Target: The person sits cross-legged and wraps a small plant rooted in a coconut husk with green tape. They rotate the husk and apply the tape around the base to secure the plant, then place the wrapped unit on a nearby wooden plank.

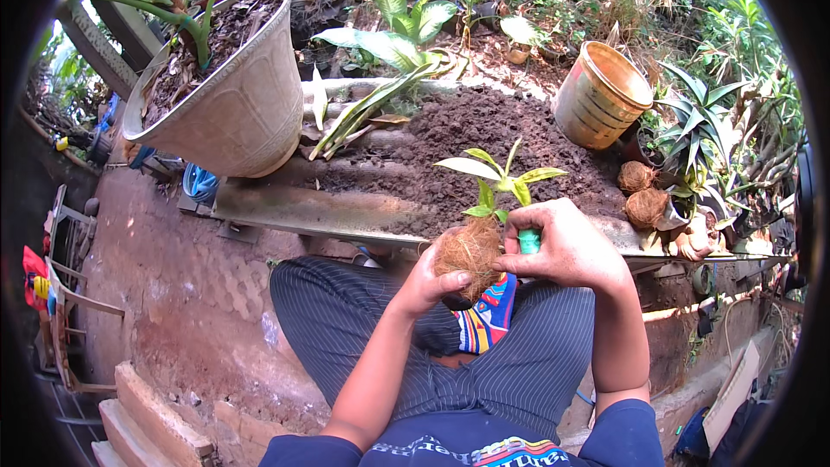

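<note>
My left hand (433, 285) cups a fibre-wrapped root ball (478, 250), its thumb across the near side. From the top of the ball rises a small plant (502, 181) with yellow-green leaves. A small green spool, perhaps of thread (529, 241), sits in the curled fingers of my right hand (564, 243). My right thumb and fingertips are at the right side of the ball. Any strand between spool and ball is too fine to make out. Both hands are above my lap, at the near edge of a corrugated bench top (324, 204).
Dark loose soil (480, 123) is heaped on the bench. A large pale planter (240, 97) stands left, cut leaves (369, 110) beside it. At right are a stained bucket (600, 97), two fibre balls (645, 207) and a spiky potted plant (697, 110).
</note>
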The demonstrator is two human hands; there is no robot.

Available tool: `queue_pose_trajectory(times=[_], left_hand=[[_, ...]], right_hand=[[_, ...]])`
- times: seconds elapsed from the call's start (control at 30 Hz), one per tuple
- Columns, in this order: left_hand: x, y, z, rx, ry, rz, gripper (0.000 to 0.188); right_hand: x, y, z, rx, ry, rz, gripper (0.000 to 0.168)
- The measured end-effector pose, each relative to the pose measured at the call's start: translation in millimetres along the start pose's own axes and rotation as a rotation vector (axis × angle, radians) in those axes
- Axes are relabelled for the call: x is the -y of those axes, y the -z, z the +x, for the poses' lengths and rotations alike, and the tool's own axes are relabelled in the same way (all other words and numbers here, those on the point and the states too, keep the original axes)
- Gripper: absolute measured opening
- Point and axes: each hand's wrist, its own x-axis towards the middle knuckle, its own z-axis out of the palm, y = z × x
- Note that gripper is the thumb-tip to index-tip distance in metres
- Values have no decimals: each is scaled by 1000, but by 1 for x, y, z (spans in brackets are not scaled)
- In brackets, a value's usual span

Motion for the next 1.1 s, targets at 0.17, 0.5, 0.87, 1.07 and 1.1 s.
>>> queue_pose_trajectory(times=[0.17,0.5,0.87,1.07,1.1], left_hand=[[-5,-8,0,133,139,-171,93],[-6,-19,0,51,130,-310,84],[3,-23,-1,36,158,-511,86],[8,-23,-2,37,89,-573,77],[6,-23,-3,34,88,-558,76]], right_hand=[[-19,-12,2,-233,20,-28,51],[-54,-38,6,-330,-73,522,43],[-80,-79,-2,-387,21,1088,33],[-102,-103,-1,-410,52,1046,22],[-101,-107,-2,-412,28,1070,22]])
